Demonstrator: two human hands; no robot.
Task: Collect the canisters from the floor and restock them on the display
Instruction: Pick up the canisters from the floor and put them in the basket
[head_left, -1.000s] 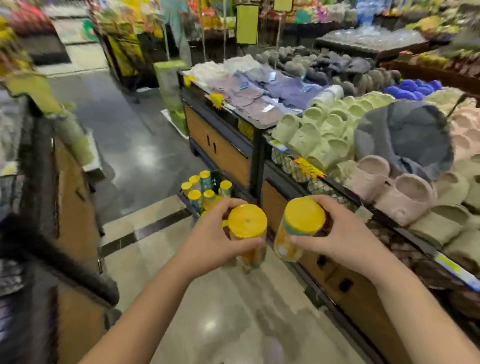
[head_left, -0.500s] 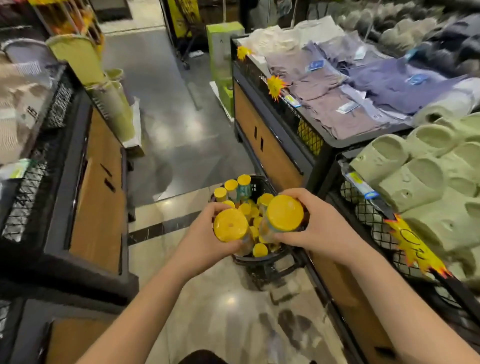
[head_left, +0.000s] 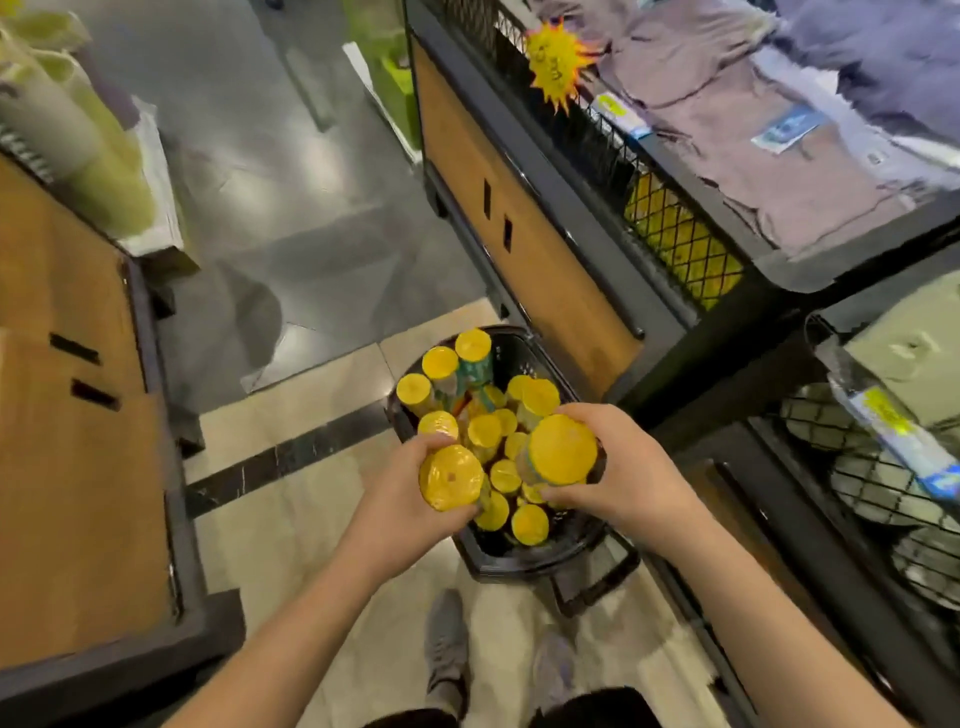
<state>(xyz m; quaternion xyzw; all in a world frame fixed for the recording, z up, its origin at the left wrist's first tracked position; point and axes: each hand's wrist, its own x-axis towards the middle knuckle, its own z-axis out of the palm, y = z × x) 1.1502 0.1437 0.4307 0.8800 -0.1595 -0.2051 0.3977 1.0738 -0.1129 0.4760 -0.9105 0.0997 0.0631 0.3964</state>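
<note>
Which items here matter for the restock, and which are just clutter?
Job:
- left hand gripping left canister
- right hand gripping right canister
- spare canisters standing in the basket

Lying about:
- folded clothes
- starburst tag
- green bins

Tiled floor (head_left: 291, 519) — black basket (head_left: 524, 566) (full of yellow-lidded canisters (head_left: 485, 431)) standing on it, grey shoes (head_left: 447, 649) nearby
</note>
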